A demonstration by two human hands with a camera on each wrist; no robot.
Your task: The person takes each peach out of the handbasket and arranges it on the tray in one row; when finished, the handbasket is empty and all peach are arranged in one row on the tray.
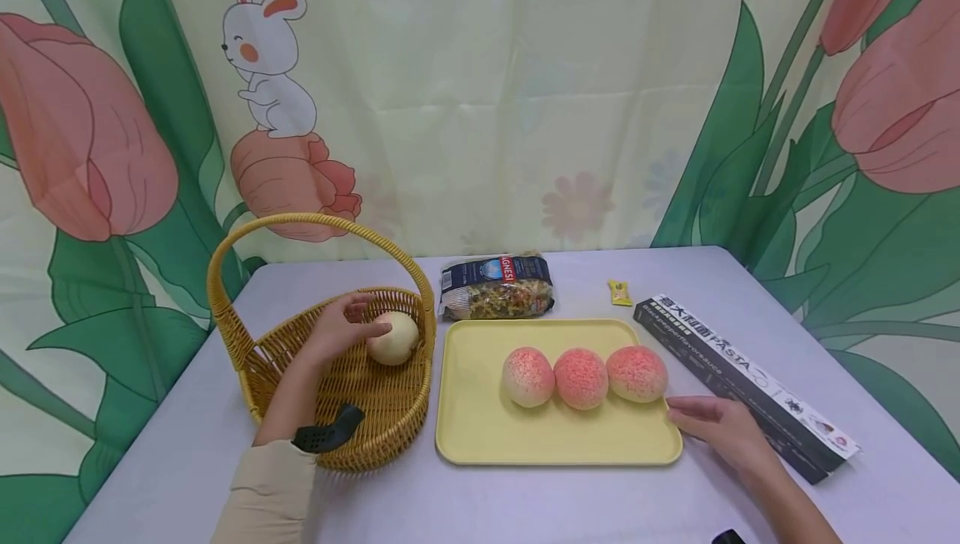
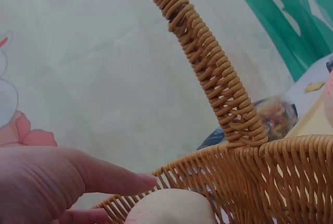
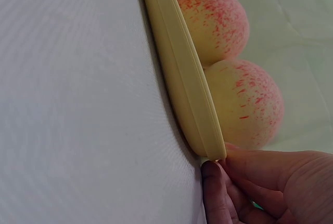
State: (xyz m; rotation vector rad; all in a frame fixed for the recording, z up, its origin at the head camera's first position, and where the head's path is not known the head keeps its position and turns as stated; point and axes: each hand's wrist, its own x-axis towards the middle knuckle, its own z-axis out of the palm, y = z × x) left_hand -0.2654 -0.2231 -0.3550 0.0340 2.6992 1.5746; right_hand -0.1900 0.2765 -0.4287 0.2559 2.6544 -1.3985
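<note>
My left hand reaches into a wicker basket and its straight fingers touch a pale round bun. In the left wrist view a finger of the left hand lies on top of the bun, under the basket handle. Three pink-speckled peach buns sit in a row on a yellow tray. My right hand lies flat on the table, and its fingertips touch the tray rim at the front right corner, beside the nearest peach bun.
A bag of coloured pasta lies behind the tray. A small yellow sachet and a long black pasta box lie to the tray's right. A printed curtain hangs behind the grey table.
</note>
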